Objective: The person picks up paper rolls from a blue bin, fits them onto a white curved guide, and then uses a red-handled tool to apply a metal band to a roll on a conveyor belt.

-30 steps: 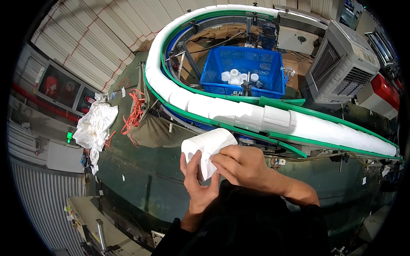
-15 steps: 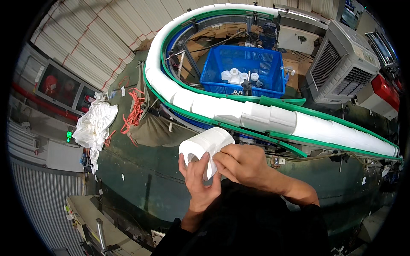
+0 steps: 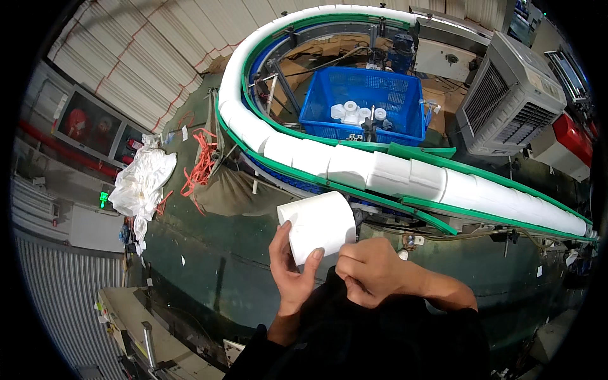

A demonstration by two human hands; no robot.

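Note:
My left hand [image 3: 292,269] grips a white toilet paper roll [image 3: 318,227] from its left end and underside, fingers at the end and thumb on the near face. The roll is tilted and its smooth paper side faces me. Just right of its lower edge, my right hand [image 3: 373,269] is closed in a fist, knuckles up; what it holds, if anything, is hidden. Beyond both hands, a line of white rolls [image 3: 386,174] lies end to end on a curved conveyor with green guide rails [image 3: 443,223].
Inside the conveyor's bend stands a blue crate [image 3: 323,95] with several small white rolls [image 3: 350,109]. A grey air cooler [image 3: 513,95] is at the right. White cloth or plastic [image 3: 142,180] and tangled red strapping [image 3: 201,163] lie on the green floor at the left.
The roll has turned, so its open core end no longer shows. My right hand has come off the paper and moved slightly right and down. My left hand still grips the roll.

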